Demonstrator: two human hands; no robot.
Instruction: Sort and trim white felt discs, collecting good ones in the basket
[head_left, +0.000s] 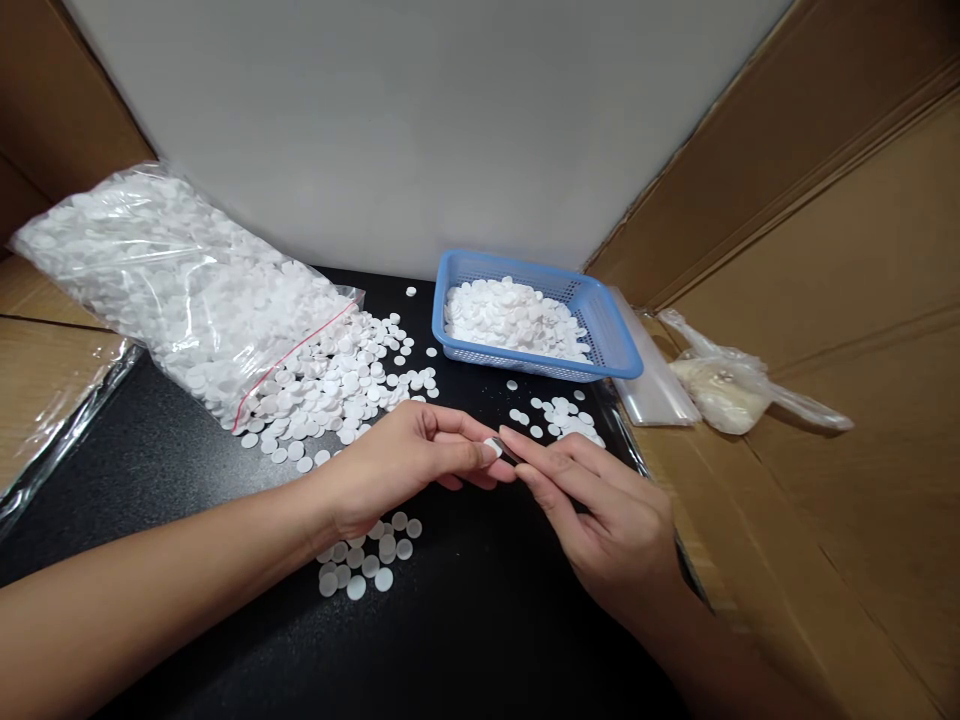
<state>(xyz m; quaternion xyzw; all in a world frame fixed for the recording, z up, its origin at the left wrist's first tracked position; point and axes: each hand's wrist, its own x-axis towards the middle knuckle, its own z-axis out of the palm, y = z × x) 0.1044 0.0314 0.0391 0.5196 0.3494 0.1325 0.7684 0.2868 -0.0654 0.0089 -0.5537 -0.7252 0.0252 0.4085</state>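
Over the black tabletop, my left hand pinches a small white disc between thumb and fingers. My right hand is closed on a thin dark blade, whose tip meets the disc's edge. Most of the blade is hidden by my fingers. Below my left wrist lies a group of loose greyish-white discs. Beyond my left hand, a heap of white discs spills from the mouth of a clear zip bag. A smaller scatter of discs lies just past my right hand.
A blue plastic basket holding many white discs stands at the back. Right of it are flat clear plastic bags and a knotted plastic bag with pale contents. Cardboard lines the right side, and a pale wall closes the back.
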